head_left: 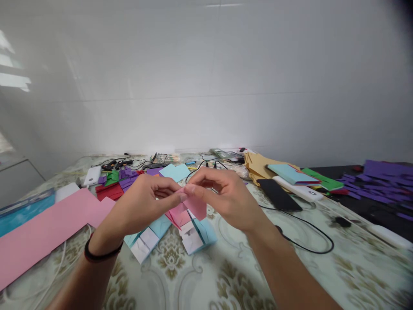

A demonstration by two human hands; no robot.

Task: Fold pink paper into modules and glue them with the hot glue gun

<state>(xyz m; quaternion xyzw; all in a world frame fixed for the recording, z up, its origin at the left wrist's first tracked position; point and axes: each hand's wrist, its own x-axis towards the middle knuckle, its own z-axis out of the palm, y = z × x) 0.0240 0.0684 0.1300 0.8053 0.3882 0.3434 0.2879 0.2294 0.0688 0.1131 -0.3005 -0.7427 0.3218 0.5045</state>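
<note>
Between my two hands, above the table, is a small piece of pink paper (197,207). My left hand (146,200) pinches its upper left part between thumb and fingers. From the other side my right hand (222,196) grips it the same way, with the thumbs almost touching. Below lie folded light blue and white paper pieces, one (144,244) under my left hand and another (193,237) under the pink paper. A darker pink folded edge shows beside them, partly hidden by my hands.
Long pink sheets (48,228) lie at left, near red folded paper (109,191) and a white power bank (93,176). To the right are a black phone (279,194), a white power strip (298,189), a looping black cable (318,251) and purple paper strips (377,183).
</note>
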